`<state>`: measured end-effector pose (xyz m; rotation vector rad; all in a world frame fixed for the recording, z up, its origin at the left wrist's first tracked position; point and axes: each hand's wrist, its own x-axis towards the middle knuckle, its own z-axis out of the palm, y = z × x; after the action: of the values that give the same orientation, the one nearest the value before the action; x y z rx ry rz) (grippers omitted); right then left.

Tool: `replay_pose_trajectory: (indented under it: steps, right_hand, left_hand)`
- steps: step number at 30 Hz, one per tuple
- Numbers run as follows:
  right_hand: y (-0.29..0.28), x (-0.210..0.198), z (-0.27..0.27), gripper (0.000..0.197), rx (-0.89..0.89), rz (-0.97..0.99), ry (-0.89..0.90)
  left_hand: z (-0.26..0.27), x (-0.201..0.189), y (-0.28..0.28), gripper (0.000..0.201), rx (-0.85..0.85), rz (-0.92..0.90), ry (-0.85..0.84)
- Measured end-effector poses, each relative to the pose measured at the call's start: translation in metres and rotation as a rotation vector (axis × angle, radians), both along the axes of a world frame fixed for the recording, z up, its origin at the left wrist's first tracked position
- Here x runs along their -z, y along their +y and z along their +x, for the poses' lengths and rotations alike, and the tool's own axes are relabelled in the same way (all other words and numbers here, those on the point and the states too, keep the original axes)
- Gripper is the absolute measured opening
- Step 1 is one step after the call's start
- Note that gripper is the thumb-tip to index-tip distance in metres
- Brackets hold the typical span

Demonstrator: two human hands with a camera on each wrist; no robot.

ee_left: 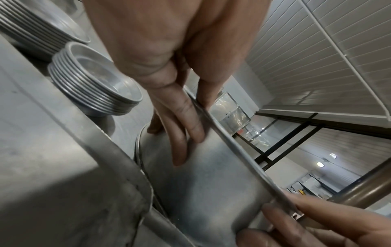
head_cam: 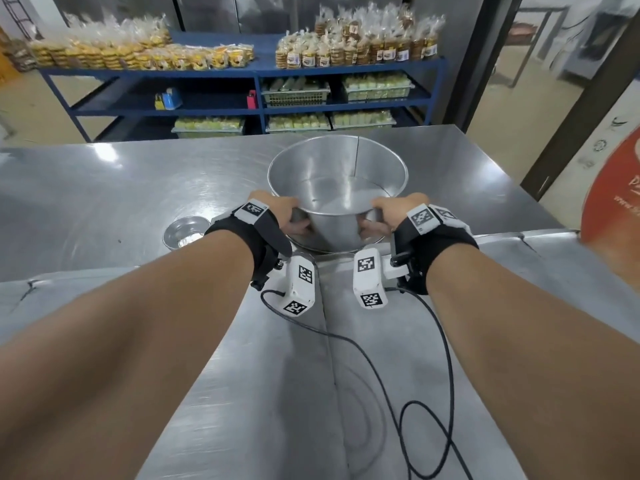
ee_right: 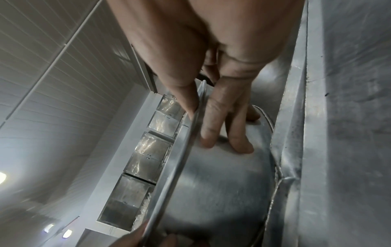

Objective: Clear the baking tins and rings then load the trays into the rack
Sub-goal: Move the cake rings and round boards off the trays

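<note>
A large, deep round baking tin (head_cam: 337, 174) stands on the steel table past the far edge of two steel trays (head_cam: 242, 375) that lie side by side in front of me. My left hand (head_cam: 294, 220) grips its near-left rim, thumb inside and fingers down the outer wall (ee_left: 201, 183). On the near-right rim, my right hand (head_cam: 377, 220) pinches the tin (ee_right: 222, 192) the same way. A wider round rim (ee_left: 139, 150) shows under the tin's base. The tin looks empty inside.
A small stack of round tins (head_cam: 183, 232) sits on the table left of my left hand, with a bigger stack (ee_left: 42, 30) behind it in the left wrist view. Blue shelving (head_cam: 256, 74) with bagged baked goods stands beyond the table. Sensor cables (head_cam: 381, 358) trail over the trays.
</note>
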<state>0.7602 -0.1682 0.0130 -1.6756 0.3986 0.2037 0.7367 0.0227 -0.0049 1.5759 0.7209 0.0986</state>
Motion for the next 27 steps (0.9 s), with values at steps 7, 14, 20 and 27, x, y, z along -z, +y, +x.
replay_pose_trajectory:
  steps: [7,14,20,27]
  right_hand:
    - [0.007,-0.003,-0.010,0.023,-0.008,0.046,0.057]
    - [0.044,-0.048,-0.063,0.061,-0.199,-0.212,0.032]
    - [0.106,-0.095,-0.137,0.059,-0.455,-0.565,-0.076]
    - [0.219,-0.169,-0.275,0.040,-0.805,-0.964,-0.197]
  left_hand:
    - [-0.020,-0.015,0.004,0.033,0.090,-0.029,0.029]
    - [-0.093,-0.072,0.030,0.019,0.285,0.119,0.153]
    - [-0.178,-0.126,0.080,0.021,0.368,0.372,0.189]
    - [-0.295,-0.170,0.190,0.038,0.496,0.849,0.280]
